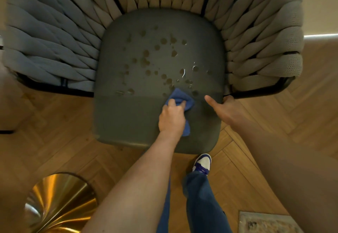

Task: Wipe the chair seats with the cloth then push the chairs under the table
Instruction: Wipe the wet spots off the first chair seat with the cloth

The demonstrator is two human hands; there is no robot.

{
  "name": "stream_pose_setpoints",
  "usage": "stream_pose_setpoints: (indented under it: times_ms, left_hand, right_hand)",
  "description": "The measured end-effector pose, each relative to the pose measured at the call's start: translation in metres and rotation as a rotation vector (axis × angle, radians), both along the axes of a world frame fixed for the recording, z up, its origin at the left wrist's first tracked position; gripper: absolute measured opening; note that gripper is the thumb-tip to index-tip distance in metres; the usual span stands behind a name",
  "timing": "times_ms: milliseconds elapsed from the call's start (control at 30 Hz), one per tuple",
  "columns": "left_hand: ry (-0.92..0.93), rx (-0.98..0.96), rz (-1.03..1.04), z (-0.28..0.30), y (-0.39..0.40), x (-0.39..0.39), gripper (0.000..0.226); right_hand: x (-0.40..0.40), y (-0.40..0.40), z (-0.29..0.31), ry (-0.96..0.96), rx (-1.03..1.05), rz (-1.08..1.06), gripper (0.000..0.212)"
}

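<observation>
Since the grey chair seat (157, 64) is spotted with wet drops, the left hand (172, 118) is clenching the blue cloth (180, 101) at the front edge, probably to start wiping, while the right hand (224, 110) is resting loosely open, gripping nothing, likely steadying the chair.

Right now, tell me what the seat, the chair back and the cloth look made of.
Seat: smooth matte grey-green cover, maybe leather-like; droplets sit beaded on it rather than soaking in.
Chair back: thick knitted fabric ropes woven over a dark, probably metal, frame.
Cloth: soft blue textile, likely microfibre, bunched in the left hand.
</observation>
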State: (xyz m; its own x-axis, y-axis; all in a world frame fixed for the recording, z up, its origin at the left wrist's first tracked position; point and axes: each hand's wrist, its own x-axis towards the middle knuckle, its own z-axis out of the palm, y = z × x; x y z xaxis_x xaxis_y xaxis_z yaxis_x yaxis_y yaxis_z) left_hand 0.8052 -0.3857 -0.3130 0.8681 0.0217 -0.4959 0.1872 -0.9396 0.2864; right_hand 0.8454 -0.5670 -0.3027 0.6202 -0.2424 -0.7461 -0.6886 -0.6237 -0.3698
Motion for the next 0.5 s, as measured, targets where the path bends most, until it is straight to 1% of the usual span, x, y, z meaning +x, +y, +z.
stream_pose_setpoints:
  times_ms: [100,167,267,333,433,500]
  left_hand:
    - [-0.009,0.048,0.037,-0.003,0.047,0.007,0.046]
    - [-0.025,0.053,0.068,-0.008,0.076,0.012,0.045]
    - [-0.064,0.046,0.163,-0.012,0.115,0.020,0.044]
    - [-0.080,0.050,0.228,-0.012,0.142,0.025,0.042]
    - [-0.080,0.108,0.312,-0.013,0.182,0.033,0.042]
    - [-0.110,0.160,0.330,-0.014,0.206,0.037,0.042]
  right_hand:
    - [0.008,0.010,0.004,-0.038,0.007,-0.003,0.107]
    - [0.015,0.015,0.003,-0.069,-0.016,-0.014,0.109]
    - [0.028,0.023,0.002,-0.086,-0.087,0.002,0.109]
    - [0.035,0.027,0.003,-0.094,-0.092,-0.006,0.111]
    - [0.041,0.032,0.004,-0.086,-0.103,-0.013,0.112]
    - [0.042,0.035,0.003,-0.087,-0.111,-0.023,0.110]
